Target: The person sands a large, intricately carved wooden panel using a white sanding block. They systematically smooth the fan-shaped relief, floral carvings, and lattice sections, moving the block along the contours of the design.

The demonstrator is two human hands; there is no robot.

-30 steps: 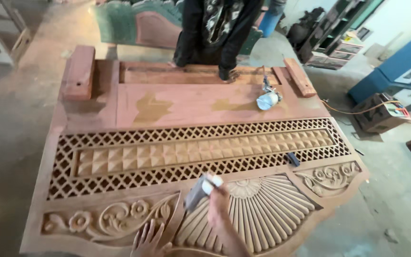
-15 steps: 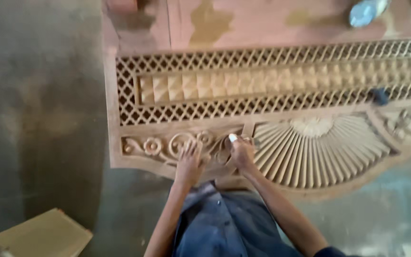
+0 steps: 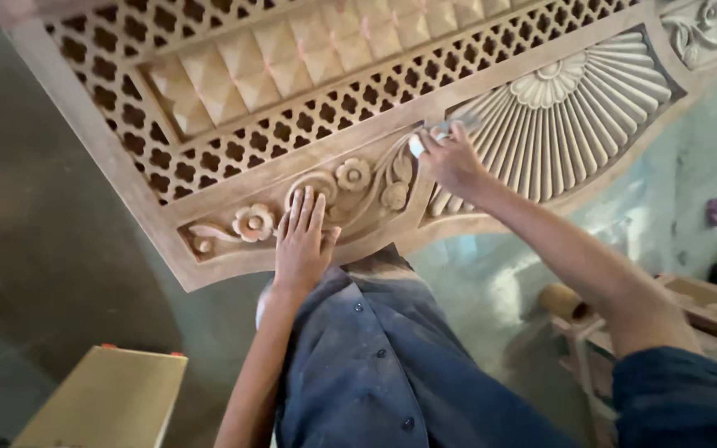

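A small pale piece of abrasive (image 3: 418, 144), seemingly folded sandpaper though too small to tell for sure, is pinched in the right hand (image 3: 450, 158) and pressed into the groove where the floral relief meets the fan-shaped carving (image 3: 574, 108), a narrow spot that only a folded edge would reach. That hand is clenched around the piece, its fingertips bearing down at the seam. Just to its left and nearer the body, the left hand (image 3: 302, 241) lies flat and released, fingers spread over the scrollwork beside a carved flower (image 3: 254, 222); it grips nothing and looks placed there to steady the carved wooden panel (image 3: 126, 178) against the rubbing. Beyond both hands runs a band of pierced lattice (image 3: 292, 133), and further off a row of small raised pyramids (image 3: 275, 58). The panel overhangs the person's lap, its lower edge against the dusty blue shirt (image 3: 375, 357). Below the left arm sits a pale wooden box (image 3: 109, 398) on the floor; past the right forearm stands a low wooden stool (image 3: 690, 307).
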